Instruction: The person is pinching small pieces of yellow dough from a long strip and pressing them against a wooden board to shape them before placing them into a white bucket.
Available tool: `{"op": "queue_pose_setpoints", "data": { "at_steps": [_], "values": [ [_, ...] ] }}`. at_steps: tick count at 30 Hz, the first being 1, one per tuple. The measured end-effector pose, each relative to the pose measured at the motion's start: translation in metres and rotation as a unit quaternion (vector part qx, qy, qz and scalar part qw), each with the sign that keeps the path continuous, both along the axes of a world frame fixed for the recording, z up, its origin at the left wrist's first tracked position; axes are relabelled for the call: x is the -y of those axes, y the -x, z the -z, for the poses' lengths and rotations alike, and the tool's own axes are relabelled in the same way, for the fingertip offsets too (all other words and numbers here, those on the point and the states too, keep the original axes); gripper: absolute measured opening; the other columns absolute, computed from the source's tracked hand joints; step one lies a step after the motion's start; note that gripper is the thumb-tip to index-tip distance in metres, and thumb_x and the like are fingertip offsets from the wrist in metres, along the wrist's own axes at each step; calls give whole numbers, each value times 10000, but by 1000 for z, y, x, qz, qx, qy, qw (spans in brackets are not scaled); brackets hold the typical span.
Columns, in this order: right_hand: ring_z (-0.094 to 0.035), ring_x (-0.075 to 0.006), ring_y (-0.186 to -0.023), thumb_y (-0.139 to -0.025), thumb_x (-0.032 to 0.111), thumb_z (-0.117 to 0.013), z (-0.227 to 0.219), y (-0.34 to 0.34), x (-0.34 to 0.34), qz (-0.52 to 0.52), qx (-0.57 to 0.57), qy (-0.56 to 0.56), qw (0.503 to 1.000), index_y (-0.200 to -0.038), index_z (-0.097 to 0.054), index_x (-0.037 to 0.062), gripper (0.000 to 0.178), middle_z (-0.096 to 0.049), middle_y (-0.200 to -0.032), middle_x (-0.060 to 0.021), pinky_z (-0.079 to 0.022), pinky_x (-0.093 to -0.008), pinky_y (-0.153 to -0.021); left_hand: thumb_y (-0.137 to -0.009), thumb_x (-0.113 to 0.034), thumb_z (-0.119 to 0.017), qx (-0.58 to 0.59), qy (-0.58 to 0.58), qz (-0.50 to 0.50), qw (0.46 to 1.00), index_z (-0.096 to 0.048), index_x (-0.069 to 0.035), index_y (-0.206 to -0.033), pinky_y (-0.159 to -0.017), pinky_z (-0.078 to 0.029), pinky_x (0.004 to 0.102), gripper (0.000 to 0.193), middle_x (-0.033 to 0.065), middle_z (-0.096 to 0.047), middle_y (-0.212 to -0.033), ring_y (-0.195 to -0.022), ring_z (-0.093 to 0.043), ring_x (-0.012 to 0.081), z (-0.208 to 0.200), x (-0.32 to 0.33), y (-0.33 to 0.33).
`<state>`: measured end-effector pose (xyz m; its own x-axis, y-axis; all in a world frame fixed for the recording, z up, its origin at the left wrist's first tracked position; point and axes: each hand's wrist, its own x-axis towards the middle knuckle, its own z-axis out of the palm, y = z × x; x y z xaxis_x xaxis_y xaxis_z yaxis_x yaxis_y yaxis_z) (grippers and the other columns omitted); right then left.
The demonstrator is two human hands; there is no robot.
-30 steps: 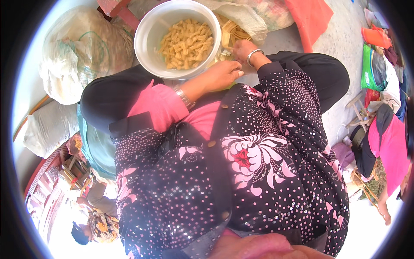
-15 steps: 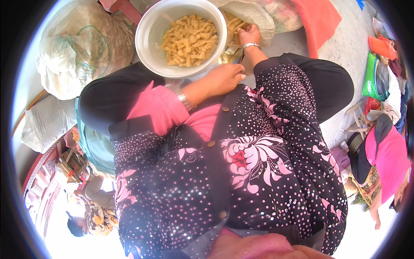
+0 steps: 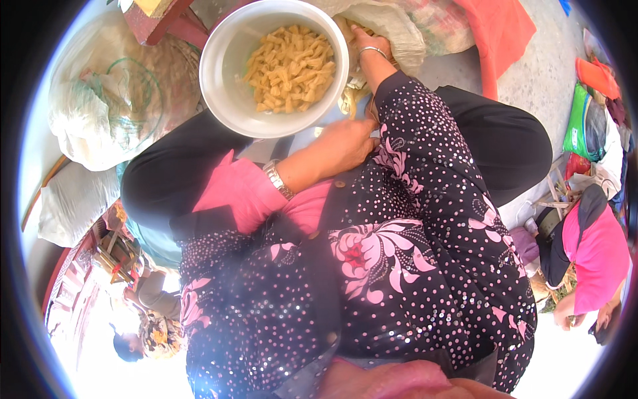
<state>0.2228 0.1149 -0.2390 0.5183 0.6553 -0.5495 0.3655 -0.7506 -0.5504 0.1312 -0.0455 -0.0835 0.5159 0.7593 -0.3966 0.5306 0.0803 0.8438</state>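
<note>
A large white basin (image 3: 212, 86) stands between my knees, with a heap of short yellow-tan pieces (image 3: 292, 70) in it. Just right of the basin, my right hand (image 3: 371, 44), a bracelet at its wrist, reaches into the mouth of a pale woven sack (image 3: 399, 33). Its fingertips are hidden there among yellowish strips. My left hand (image 3: 342, 145), with a metal watch at the wrist, is closed near my lap below the basin's rim. What it grips is hidden behind its fingers. Pale yellow scraps (image 3: 351, 100) lie between the two hands.
A big, full translucent sack (image 3: 113, 86) stands at the left, beside a reddish wooden piece of furniture (image 3: 159, 23). Orange-red cloth (image 3: 502, 40) hangs at the upper right. Another person in pink (image 3: 595, 246) is at the right edge, and a further person (image 3: 156, 326) sits lower left.
My right hand has moved left and deeper into the sack's mouth, so its fingers no longer show. My left hand has shifted slightly down, still closed. The basin appears slightly shifted in view.
</note>
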Motion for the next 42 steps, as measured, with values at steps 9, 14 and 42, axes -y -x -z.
{"op": "queue_pose_setpoints", "data": {
  "at_steps": [9, 14, 42],
  "values": [
    [-613, -416, -1072, -738, 221, -647, -10, -9, 4, -51, 31, 51, 997, -1033, -664, -60, 408, -644, -1091, -292, -476, -404, -919, -925, -231, -529, 4, 9, -12, 1000, -572, -9, -1066, -779, -455, 531, 267, 278, -632, -889, -885, -591, 468, -9, -3, 1],
    [-605, -401, -1073, -746, 268, -658, 2, -14, 37, -86, 84, -106, 987, -1063, -660, -42, 443, -638, -1098, -294, -450, -398, -945, -921, -216, -545, 9, -15, -7, 1000, -569, -23, -1155, -791, -463, 518, 305, 263, -642, -920, -915, -601, 453, -11, -1, 4],
    [-553, -270, -995, -697, 51, -590, -147, -42, 123, -723, -14, -284, 630, -900, -638, 86, 212, -608, -982, -62, -376, -394, -799, -936, -273, -607, 176, 197, -296, 918, -637, 3, -968, -630, -488, 241, 280, 35, -634, -851, -733, -588, 95, 41, -50, 58]
  ]
}}
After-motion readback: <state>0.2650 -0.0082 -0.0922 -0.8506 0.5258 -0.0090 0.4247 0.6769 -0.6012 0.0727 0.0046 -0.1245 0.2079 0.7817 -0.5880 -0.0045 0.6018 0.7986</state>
